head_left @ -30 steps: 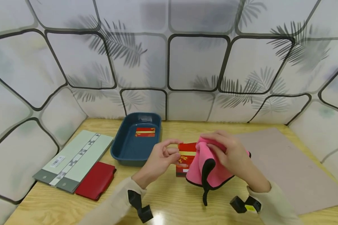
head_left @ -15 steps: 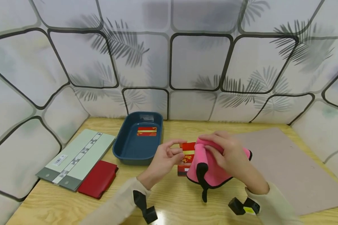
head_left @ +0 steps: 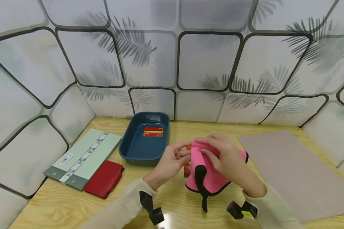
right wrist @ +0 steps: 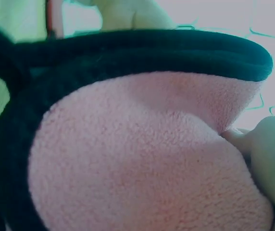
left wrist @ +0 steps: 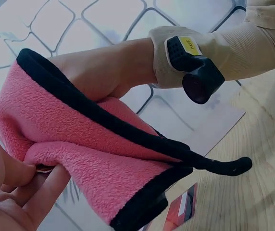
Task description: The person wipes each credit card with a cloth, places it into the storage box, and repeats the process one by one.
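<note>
In the head view my left hand [head_left: 173, 160] pinches a red card [head_left: 188, 147] between thumb and fingers. Most of that card is hidden behind a pink fleece cloth [head_left: 213, 176] with black edging. My right hand [head_left: 225, 154] grips the folded top of this cloth, which wraps over the card right at the left fingertips. The cloth's black loop [left wrist: 229, 165] hangs down in the left wrist view. A second red card [left wrist: 181, 207], with a dark stripe and a white strip, lies on the table under the hands. Pink fleece fills most of the right wrist view.
A blue tray [head_left: 123, 140] at the back holds another red card [head_left: 153, 132] with a gold band. To the left lie a pale green folder [head_left: 87, 156] and a dark red wallet-like case [head_left: 104, 179]. A grey-beige mat [head_left: 295, 175] covers the right side.
The cloth in my right hand has moved left over the held card, covering most of its face. My left fingertips now meet the cloth. The head view has shifted slightly.
</note>
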{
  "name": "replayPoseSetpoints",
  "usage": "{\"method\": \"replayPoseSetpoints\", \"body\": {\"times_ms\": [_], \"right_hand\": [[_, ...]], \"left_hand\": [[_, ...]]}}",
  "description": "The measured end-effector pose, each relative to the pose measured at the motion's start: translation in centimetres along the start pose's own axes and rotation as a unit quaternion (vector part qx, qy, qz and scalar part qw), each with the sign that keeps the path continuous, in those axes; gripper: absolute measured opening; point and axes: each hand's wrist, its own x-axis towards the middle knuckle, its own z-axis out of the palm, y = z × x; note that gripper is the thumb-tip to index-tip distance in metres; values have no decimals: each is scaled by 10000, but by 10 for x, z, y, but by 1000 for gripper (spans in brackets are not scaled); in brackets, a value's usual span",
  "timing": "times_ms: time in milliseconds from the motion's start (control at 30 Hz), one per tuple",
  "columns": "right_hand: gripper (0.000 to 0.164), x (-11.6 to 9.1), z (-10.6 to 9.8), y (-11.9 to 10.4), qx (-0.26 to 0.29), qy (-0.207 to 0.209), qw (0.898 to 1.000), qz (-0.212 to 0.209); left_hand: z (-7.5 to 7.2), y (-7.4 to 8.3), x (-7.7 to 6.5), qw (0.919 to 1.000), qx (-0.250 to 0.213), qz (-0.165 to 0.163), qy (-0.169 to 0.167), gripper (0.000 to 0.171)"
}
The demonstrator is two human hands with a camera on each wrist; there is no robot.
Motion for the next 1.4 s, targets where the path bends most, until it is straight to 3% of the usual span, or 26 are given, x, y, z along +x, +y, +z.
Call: {"method": "replayPoseSetpoints", "body": {"times_ms": [167,333,900,1200,1400], "right_hand": [[39,-3,-2,2,-151,-21,9999,-10],[42,-11,-7,8,-164,-73,9994,300],[42,-22,-36,29,-223,193,9981,545],[44,-25,-43,33,-321,276,9976,546],[45,-25,-43,36,-252,334,9979,487]], "left_hand": [[-2,1,-2,10000,-21,-94,6,45],[-9,1,-8,9998,77,-177,76,45],[-20,6,-12,9998,-38,-24,197,47],[-41,12,-10,9974,260,58,677,46],[-60,20,-3,9853,246,47,1688,45]]}}
